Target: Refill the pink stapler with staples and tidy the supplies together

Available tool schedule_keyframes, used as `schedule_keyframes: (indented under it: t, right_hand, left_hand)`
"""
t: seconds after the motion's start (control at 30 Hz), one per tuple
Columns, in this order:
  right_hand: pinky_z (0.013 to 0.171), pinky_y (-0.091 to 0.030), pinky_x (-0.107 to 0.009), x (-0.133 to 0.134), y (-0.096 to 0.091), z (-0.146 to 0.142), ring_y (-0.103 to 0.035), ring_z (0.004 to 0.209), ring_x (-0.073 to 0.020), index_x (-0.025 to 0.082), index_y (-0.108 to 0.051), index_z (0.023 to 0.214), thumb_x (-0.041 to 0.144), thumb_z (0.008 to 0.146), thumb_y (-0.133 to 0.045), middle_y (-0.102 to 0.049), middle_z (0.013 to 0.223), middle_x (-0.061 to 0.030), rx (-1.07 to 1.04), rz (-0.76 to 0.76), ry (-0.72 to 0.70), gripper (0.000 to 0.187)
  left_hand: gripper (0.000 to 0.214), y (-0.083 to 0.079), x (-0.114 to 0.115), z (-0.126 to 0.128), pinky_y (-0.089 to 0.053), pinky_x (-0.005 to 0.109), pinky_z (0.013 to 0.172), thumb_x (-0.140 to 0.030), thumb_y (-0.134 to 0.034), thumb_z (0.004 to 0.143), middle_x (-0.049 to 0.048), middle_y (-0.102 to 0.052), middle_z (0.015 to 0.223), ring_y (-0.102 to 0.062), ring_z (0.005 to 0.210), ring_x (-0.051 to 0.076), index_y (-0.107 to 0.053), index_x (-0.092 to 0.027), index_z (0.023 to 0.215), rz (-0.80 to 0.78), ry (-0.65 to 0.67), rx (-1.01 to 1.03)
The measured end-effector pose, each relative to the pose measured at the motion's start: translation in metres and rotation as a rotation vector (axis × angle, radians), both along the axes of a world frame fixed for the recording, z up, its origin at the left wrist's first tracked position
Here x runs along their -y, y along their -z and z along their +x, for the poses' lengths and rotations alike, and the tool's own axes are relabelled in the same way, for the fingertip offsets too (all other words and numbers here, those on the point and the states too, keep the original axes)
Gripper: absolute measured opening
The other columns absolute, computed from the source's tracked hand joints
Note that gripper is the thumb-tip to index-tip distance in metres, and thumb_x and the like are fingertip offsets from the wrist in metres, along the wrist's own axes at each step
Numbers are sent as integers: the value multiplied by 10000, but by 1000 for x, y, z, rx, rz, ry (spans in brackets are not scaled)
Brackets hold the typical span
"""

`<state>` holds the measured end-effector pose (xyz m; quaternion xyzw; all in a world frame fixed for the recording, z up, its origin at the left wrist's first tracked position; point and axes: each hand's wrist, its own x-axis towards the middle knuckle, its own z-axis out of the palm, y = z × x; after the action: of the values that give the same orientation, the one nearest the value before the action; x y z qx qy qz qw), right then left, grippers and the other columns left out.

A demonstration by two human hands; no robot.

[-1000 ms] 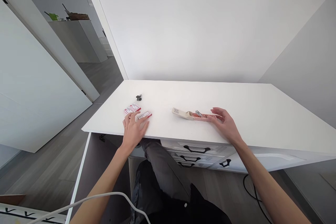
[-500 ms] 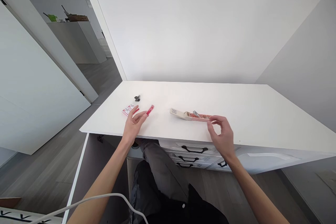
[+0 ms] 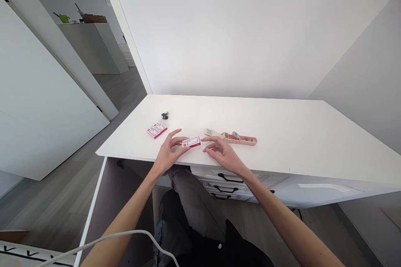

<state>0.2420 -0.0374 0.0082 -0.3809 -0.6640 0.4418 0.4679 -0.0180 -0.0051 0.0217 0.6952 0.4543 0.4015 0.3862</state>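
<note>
- Left hand [image 3: 166, 156], lower centre: pinching a red-and-white box [image 3: 191, 142].
- Right hand [image 3: 227, 156], just beside the box: fingers and thumb narrowly parted.
- Pink case [image 3: 244, 143], right of centre.

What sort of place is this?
Probably a room in a home: a white desk with drawers under it, a grey wood-look floor, and a white door at the left.
</note>
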Motion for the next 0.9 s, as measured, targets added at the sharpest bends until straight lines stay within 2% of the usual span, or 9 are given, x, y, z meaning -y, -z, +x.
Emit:
schedule_keyframes:
  t: [0.23, 0.33, 0.47, 0.63, 0.7, 0.9]
  right_hand:
    - [1010, -600, -435, -9, 5, -2, -772, 1068, -214, 273, -611, 1284, 451, 977, -703, -701, 1372, -78, -26, -79, -68, 366]
    - [917, -646, -404, -13, 12, -6, -773, 1025, -217, 260, -626, 1228, 515, 940, -743, -728, 1293, -81, -66, -117, 6, 402]
    - [710, -687, -364, -17, 20, -14, -760, 957, -235, 249, -631, 1143, 583, 873, -793, -749, 1089, -68, -151, -108, 179, 459]
    - [688, -703, -381, -15, 20, -18, -746, 907, -233, 265, -653, 1116, 556, 910, -769, -739, 980, -47, -113, -4, 341, 374]
    - [719, -707, -403, -13, 18, -19, -745, 860, -225, 270, -666, 1119, 540, 943, -738, -746, 996, -50, -70, 65, 395, 329]
    - [870, -691, -456, -11, 14, -25, -771, 945, -253, 292, -700, 1066, 468, 1021, -653, -781, 1026, -59, 108, 316, 448, 188]
  left_hand:
    - [715, 2, -2, 5, -502, 464, 1127, -523, -794, 885, 83, -771, 1296, -697, 1251, 258, -487, -281, 1485, 29, 30, -90]
    - [690, 2, -2, 11, -511, 453, 1108, -524, -787, 887, 78, -772, 1296, -695, 1256, 270, -502, -295, 1472, 56, 39, -120]
    - [666, 4, -3, 17, -500, 451, 1117, -492, -786, 885, 60, -764, 1307, -688, 1253, 269, -513, -306, 1463, 101, 66, -179]
    - [518, 9, -7, 14, -540, 432, 1071, -462, -721, 926, 56, -752, 1291, -702, 1170, 247, -590, -279, 1393, 142, 17, -203]
    - [449, 11, -9, 12, -554, 428, 1046, -450, -680, 949, 58, -751, 1277, -709, 1132, 244, -622, -273, 1357, 133, -20, -211]
    - [375, 15, -10, 13, -563, 403, 1018, -364, -622, 962, 44, -750, 1284, -717, 1074, 226, -635, -264, 1324, 139, -79, -208]
